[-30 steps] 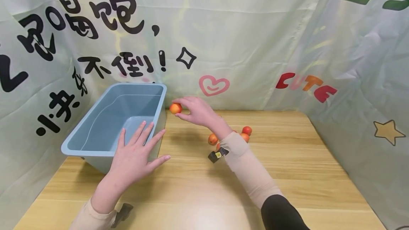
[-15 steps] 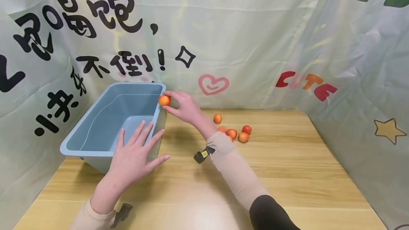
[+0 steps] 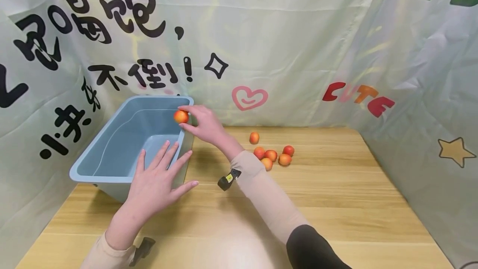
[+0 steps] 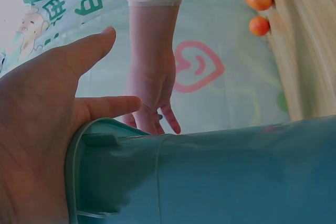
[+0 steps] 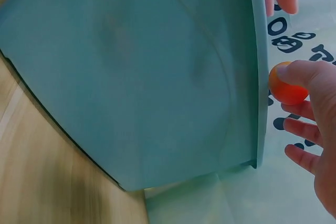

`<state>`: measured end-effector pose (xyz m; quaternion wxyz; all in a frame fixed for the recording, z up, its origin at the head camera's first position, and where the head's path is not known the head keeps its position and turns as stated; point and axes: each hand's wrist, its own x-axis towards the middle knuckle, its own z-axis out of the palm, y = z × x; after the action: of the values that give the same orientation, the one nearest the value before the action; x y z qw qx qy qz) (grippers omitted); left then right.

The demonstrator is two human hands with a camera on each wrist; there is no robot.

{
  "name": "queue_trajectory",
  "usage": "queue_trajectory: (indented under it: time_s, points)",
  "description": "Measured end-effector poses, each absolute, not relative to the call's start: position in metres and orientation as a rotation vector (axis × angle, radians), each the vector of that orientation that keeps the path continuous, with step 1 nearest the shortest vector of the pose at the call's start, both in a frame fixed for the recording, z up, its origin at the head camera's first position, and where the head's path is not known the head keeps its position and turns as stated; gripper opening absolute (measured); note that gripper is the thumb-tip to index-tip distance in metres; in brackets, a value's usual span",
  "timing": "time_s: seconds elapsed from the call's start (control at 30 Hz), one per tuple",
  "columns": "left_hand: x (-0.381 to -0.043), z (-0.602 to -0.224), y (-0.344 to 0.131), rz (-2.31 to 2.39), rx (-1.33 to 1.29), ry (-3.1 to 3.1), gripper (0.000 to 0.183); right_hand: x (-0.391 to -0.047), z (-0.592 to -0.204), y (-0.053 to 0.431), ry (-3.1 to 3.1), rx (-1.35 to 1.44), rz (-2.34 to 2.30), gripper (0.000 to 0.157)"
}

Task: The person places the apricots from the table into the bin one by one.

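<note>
- your right hand pinches 1 small fruit between thumb and fingertips.
- that fruit is round and smooth, orange blushed with red and yellow, with a soft shine on its skin.
- you have it raised at the right rim of the blue tub, near the far corner; you can't tell if they touch.
- your left hand is spread, fingers straight, grasping nothing, at the tub's near right corner.
- to your right, 6 similar fruits lie on the wooden table, 1 redder than the rest.
</note>
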<state>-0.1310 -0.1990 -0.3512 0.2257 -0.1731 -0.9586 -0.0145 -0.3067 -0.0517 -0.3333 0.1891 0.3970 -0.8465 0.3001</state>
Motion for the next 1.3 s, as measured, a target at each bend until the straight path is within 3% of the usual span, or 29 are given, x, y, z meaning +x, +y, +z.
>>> queue_trajectory:
  time_s: [0.63, 1.3]
  points:
    - [-0.131, -0.351, -0.2, -0.042, -0.484, -2.644, 0.075, -0.307, -0.333, -0.067, -2.477, 1.162, 0.737, 0.049]
    - [-0.131, -0.353, -0.2, -0.042, -0.483, -2.633, 0.074, -0.298, -0.354, -0.035, -2.338, 1.106, 0.775, 0.046]
